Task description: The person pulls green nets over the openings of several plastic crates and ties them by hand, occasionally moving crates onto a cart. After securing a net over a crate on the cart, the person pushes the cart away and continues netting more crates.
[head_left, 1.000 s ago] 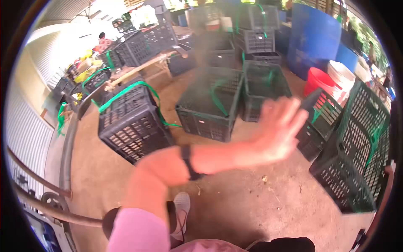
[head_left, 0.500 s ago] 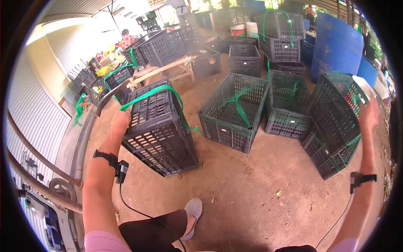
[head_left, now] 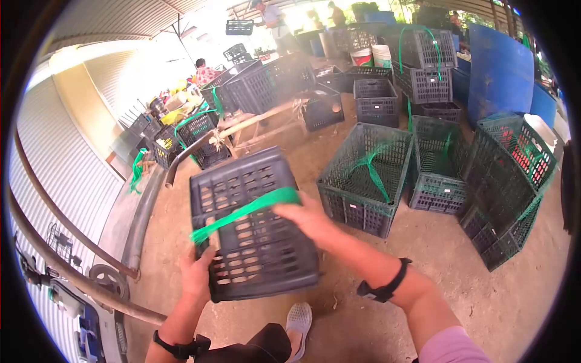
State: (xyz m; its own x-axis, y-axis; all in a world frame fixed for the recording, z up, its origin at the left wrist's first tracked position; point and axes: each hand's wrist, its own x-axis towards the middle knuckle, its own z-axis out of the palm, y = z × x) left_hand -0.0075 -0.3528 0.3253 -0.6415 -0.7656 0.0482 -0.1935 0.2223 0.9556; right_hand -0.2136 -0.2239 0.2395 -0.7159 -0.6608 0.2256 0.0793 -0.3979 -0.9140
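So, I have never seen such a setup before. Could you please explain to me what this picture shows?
There is no robot here, only a person's two bare hands. The camera is worn on the person's head and looks forward and down, so the arms enter from below. Each wrist wears a dark band.

The right hand holds a green strap that runs across a tilted black crate. The left hand is at the crate's left edge; its fingers are partly hidden.

On the brown floor, to the right, stands an open crate with green material inside. Farther back is a large blue container.
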